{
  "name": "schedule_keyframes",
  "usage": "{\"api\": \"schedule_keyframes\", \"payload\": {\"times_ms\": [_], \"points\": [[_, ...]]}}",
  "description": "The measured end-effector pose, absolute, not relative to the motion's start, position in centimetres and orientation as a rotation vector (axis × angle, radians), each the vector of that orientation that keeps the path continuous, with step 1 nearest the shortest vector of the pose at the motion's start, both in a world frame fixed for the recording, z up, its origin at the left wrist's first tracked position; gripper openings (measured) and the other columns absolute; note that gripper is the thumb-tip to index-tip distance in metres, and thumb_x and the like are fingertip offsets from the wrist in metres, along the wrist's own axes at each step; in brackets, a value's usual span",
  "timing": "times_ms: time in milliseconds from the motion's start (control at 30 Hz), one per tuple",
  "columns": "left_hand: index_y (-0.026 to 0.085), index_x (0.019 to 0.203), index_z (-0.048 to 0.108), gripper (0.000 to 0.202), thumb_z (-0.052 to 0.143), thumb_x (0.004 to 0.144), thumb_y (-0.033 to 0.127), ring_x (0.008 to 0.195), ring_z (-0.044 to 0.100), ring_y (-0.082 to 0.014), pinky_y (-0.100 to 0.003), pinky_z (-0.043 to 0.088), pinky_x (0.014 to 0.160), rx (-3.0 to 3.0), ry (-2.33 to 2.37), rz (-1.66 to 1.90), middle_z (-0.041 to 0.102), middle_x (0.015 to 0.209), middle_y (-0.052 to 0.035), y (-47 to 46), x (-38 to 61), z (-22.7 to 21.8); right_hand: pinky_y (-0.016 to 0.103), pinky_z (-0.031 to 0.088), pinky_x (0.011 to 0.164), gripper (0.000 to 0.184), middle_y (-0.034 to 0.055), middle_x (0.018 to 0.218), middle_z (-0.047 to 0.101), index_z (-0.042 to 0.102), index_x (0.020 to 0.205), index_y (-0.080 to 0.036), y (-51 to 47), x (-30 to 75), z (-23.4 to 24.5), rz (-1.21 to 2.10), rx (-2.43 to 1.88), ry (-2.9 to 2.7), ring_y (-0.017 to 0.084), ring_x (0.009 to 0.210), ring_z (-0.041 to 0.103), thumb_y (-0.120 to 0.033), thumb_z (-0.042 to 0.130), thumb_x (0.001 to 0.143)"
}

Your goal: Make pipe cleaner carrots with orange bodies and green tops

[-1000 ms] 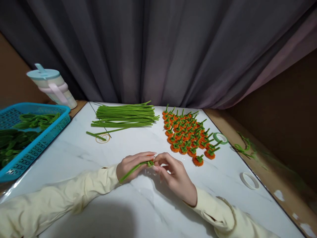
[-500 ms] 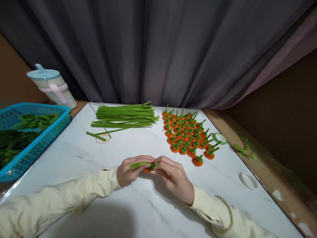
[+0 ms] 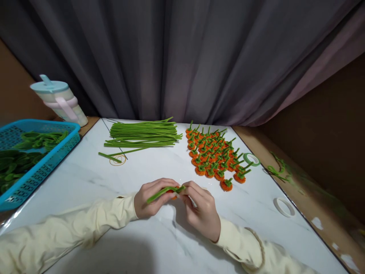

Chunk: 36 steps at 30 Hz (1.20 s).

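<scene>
Low over the white marbled table, my left hand pinches a small orange pipe-cleaner piece, mostly hidden by the fingers. A green pipe cleaner runs across it, one end sticking out over my left hand. My right hand is closed, thumb and fingertips gripping the other end of this green pipe cleaner. Beyond my right hand stand rows of finished-looking orange pieces with green tops and stems. Beyond my left hand lies a pile of straight green pipe cleaners.
A blue basket with green fuzzy leaves stands at the left, a lidded tumbler behind it. Rubber bands lie near the pile. Green tape and a white tape roll are on the right. A dark curtain hangs behind.
The green pipe cleaner now stretches across the orange piece between both hands, where before its ends showed apart. My right hand has drawn slightly to the right. The view has shifted a little.
</scene>
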<state>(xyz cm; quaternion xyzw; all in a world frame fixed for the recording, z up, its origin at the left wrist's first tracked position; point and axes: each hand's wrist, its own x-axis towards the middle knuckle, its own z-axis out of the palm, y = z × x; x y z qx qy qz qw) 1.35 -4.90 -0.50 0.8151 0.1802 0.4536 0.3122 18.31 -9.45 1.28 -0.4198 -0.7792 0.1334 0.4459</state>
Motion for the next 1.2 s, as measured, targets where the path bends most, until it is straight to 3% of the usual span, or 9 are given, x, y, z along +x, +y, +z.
{"api": "schedule_keyframes", "payload": {"times_ms": [200, 433, 767, 967, 1133, 1200], "points": [[0.014, 0.098, 0.059, 0.020, 0.055, 0.080, 0.009, 0.088, 0.061, -0.0168, -0.028, 0.051, 0.078, 2.030, 0.528, 1.111, 0.065, 0.094, -0.0101, -3.9, 1.1, -0.3, 0.026, 0.046, 0.062, 0.013, 0.0066, 0.080, 0.056, 0.052, 0.081, -0.018, -8.9, 18.4, 2.0, 0.531, -0.982, -1.868, 0.015, 0.072, 0.055, -0.010, 0.042, 0.084], [0.013, 0.090, 0.059, 0.011, 0.056, 0.081, 0.016, 0.089, 0.061, -0.0168, -0.027, 0.052, 0.077, 1.743, 0.644, 1.026, 0.063, 0.096, -0.0099, -3.9, 1.2, -0.5, 0.027, 0.048, 0.068, 0.011, 0.0070, 0.083, 0.055, 0.054, 0.084, -0.018, -8.5, 18.5, 2.0, 0.566, -1.015, -1.868, 0.015, 0.076, 0.055, -0.012, 0.044, 0.086], [0.015, 0.095, 0.056, 0.017, 0.057, 0.081, 0.024, 0.090, 0.056, -0.0175, -0.025, 0.053, 0.070, 1.455, 0.685, 0.978, 0.055, 0.097, -0.0077, -4.8, 1.8, -0.5, 0.027, 0.047, 0.066, 0.013, 0.0060, 0.080, 0.052, 0.053, 0.082, -0.017, -8.8, 18.0, 1.7, 0.507, -1.049, -1.849, 0.015, 0.075, 0.053, -0.011, 0.042, 0.086], [0.013, 0.094, 0.063, 0.020, 0.058, 0.080, 0.026, 0.093, 0.057, -0.0203, -0.030, 0.052, 0.077, 1.640, 0.583, 0.927, 0.059, 0.097, -0.0111, -3.3, 1.0, -0.2, 0.027, 0.048, 0.071, 0.021, 0.0090, 0.092, 0.057, 0.056, 0.091, -0.018, -8.8, 18.5, 1.1, 0.442, -0.956, -1.911, 0.016, 0.084, 0.056, -0.006, 0.039, 0.085], [0.014, 0.106, 0.058, 0.037, 0.065, 0.074, 0.032, 0.054, 0.062, -0.0135, -0.023, 0.052, 0.043, 1.295, 0.542, 0.601, 0.064, 0.080, -0.0064, -2.1, 0.7, -1.0, 0.027, 0.049, 0.069, 0.031, 0.0104, 0.095, 0.060, 0.056, 0.098, -0.017, -8.6, 19.3, 0.5, 0.289, -0.858, -2.001, 0.016, 0.085, 0.057, -0.001, 0.034, 0.083], [0.014, 0.104, 0.057, 0.037, 0.066, 0.074, 0.033, 0.050, 0.062, -0.0140, -0.022, 0.051, 0.039, 1.175, 0.530, 0.556, 0.065, 0.077, -0.0060, -2.0, 0.8, -1.0, 0.029, 0.049, 0.067, 0.032, 0.0116, 0.095, 0.061, 0.055, 0.100, -0.016, -8.5, 19.6, 0.3, 0.236, -0.806, -2.029, 0.017, 0.084, 0.056, 0.001, 0.034, 0.082]]}}
